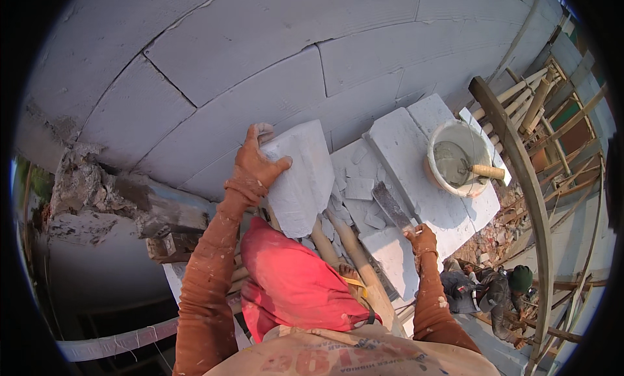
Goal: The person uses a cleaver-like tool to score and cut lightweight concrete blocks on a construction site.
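My left hand (259, 165) grips the upper left edge of a cut white lightweight concrete block (300, 178), its thumb over the top and its fingers on the far side. The block is tilted in front of the block wall (260, 119). In my right hand (422, 238) is a short, broad, machete-like blade (391, 206), pointing away and to the left over the stacked blocks. The blade is apart from the held block. White dust and splashes cover both sleeves.
White blocks (416, 161) with broken chips are stacked to the right. On them stands a bucket (458, 158) of grey mortar with a wooden-handled tool (486, 172). Bamboo poles (356, 252) lie below me. A wooden post (520, 155) rises at right; another person (497, 291) is lower down.
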`<state>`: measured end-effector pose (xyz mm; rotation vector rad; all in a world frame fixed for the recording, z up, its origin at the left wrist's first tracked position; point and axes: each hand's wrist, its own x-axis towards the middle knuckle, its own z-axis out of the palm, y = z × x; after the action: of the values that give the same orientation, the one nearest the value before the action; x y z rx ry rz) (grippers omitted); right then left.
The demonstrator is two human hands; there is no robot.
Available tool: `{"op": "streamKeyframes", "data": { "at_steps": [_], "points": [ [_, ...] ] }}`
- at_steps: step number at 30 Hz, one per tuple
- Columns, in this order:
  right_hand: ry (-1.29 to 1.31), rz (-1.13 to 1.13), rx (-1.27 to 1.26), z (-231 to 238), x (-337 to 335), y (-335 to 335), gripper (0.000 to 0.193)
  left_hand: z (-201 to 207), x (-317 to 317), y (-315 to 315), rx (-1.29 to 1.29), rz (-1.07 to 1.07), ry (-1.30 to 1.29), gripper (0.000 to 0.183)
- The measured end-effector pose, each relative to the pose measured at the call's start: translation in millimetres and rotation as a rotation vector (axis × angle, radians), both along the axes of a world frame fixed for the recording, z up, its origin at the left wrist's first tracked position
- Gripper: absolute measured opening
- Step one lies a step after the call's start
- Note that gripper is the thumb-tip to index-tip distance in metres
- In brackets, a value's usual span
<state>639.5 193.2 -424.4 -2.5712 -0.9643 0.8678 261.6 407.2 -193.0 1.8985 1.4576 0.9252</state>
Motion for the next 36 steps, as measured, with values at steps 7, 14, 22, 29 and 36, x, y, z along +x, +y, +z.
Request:
{"op": "streamKeyframes", "data": {
  "at_steps": [7, 14, 22, 29, 36],
  "points": [
    [0.077, -0.019, -0.066, 43.4, -17.3, -3.6, 0.044, 103.3, -10.9, -24.0, 0.076, -0.001, -0.130, 0.072],
    [0.157, 0.221, 0.477, 39.7, -17.5, 13.9, 0.079, 171.2, -2.1, -48.0, 0.065, -0.153, -0.140, 0.083],
    [1.905, -0.030, 0.665, 98.3, -160.2, 63.5, 0.082, 141.0, 3.3, -4.9, -0.225, -0.073, 0.012, 0.091],
    [2.641, -0.028, 0.525, 98.5, -225.5, 78.7, 0.069, 81.2, -15.3, -78.3, -0.432, -0.170, -1.040, 0.091],
    [2.662, 0.097, 0.474, 145.8, -237.7, 100.6, 0.068, 48.5, 8.2, -182.9, 0.046, -0.054, -0.508, 0.120]
  ]
}}
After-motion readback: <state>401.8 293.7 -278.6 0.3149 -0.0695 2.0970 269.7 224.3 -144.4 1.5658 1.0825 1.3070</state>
